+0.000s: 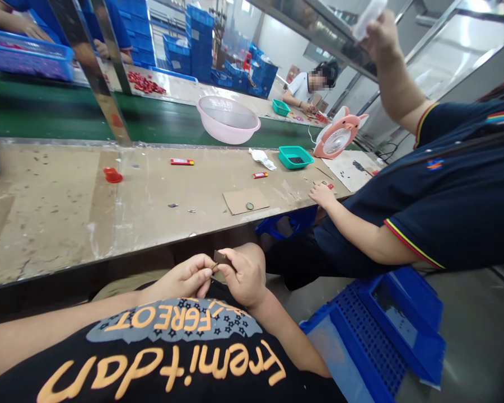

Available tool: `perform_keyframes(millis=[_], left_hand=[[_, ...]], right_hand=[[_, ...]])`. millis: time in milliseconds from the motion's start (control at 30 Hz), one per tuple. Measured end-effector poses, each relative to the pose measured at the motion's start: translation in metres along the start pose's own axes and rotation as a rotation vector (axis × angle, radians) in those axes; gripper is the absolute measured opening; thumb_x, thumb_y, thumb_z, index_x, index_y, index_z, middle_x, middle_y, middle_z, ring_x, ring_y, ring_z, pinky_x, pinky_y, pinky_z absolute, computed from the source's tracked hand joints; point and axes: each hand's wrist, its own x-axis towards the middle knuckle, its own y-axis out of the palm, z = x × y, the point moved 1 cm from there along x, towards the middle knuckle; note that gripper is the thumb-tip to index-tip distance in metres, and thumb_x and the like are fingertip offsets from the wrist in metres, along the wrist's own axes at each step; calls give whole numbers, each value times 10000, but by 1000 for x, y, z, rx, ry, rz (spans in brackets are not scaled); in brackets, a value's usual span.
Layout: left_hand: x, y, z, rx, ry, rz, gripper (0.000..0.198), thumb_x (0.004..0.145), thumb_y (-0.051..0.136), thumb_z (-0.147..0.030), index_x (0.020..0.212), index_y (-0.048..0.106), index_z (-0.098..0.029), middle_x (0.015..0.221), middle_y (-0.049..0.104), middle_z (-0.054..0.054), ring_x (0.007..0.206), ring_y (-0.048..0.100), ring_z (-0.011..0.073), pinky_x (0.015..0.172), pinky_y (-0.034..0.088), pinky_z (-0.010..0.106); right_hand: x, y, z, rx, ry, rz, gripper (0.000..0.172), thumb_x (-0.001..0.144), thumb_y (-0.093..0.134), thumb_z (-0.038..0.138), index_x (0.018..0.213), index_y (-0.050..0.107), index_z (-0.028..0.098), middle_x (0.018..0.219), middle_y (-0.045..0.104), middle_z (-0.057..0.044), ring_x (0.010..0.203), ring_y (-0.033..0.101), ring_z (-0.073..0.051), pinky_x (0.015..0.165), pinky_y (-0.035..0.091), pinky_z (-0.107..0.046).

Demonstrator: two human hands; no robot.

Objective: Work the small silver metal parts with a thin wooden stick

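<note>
Both hands are close together in front of my black shirt, just below the table's near edge. My right hand [244,277] pinches a small flat dark-brown piece [222,257] that looks like cardboard, between thumb and fingers. Fingertips of my left hand [187,277] are pressed together on something thin and small, right beside that piece; its kind is too small to make out. On the table above them lie a cardboard sheet [237,202] with a round dark disc [250,206] on it, a tiny metal bit [191,211] and a dark scrap [173,205].
The worktable [151,190] also carries a red plastic piece [113,175], red-yellow packets [182,162], a green basket [295,158] and a pig-shaped fan [338,137]. A pink basin [228,119] stands behind. At right, a co-worker [437,184] is close; blue crates [373,336] are on the floor.
</note>
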Motion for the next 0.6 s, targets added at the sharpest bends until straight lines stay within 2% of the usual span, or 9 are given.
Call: perform_keyframes(millis=[100, 133, 233, 267, 300, 433, 600], left_hand=[[-1, 0, 3, 1, 21, 1, 425, 801, 517, -575, 913, 444, -172, 490, 482, -79, 405, 334, 59, 411, 226, 188], [-3, 0, 4, -4, 23, 5, 411, 810, 513, -563, 921, 446, -172, 491, 480, -79, 407, 333, 59, 416, 231, 188], [-7, 0, 6, -29, 12, 0, 400, 820, 514, -548, 930, 456, -168, 484, 468, -84, 412, 328, 54, 430, 241, 185], [-8, -1, 6, -37, -2, -12, 394, 821, 520, -540, 933, 458, -168, 493, 478, -82, 411, 327, 51, 428, 237, 183], [-8, -1, 5, -41, -17, -26, 386, 822, 526, -531, 935, 458, -169, 511, 498, -76, 408, 330, 47, 424, 233, 181], [-6, 0, 0, -51, -24, -42, 376, 813, 543, -529, 901, 442, -177, 609, 592, -37, 418, 411, 48, 421, 271, 175], [-2, -1, 2, -25, -3, -21, 384, 804, 550, -539, 831, 402, -187, 605, 610, -24, 428, 457, 58, 422, 309, 174]], right_hand=[[0, -1, -9, -35, -22, -7, 273, 897, 484, 296, 1134, 573, 195, 951, 689, -52, 849, 646, -175, 796, 518, -286], [1, -3, -15, -36, -4, -48, 277, 899, 478, 297, 1140, 573, 197, 963, 689, -56, 864, 648, -179, 802, 522, -293], [2, -13, -30, -11, 121, -317, 295, 920, 422, 284, 1164, 558, 190, 1048, 673, -82, 963, 640, -189, 848, 525, -318], [2, -16, -32, -1, 147, -361, 299, 920, 419, 279, 1171, 554, 189, 1073, 667, -86, 986, 636, -189, 867, 521, -324], [3, -18, -31, 8, 147, -339, 304, 913, 435, 278, 1180, 552, 192, 1093, 663, -84, 997, 634, -189, 881, 517, -326], [5, -12, -8, 26, 61, -16, 372, 849, 542, 292, 1213, 542, 211, 1106, 667, -58, 951, 651, -179, 854, 530, -292], [5, 1, 6, 65, 95, 58, 395, 839, 546, 274, 1228, 518, 210, 1146, 651, -52, 975, 648, -165, 869, 521, -275]])
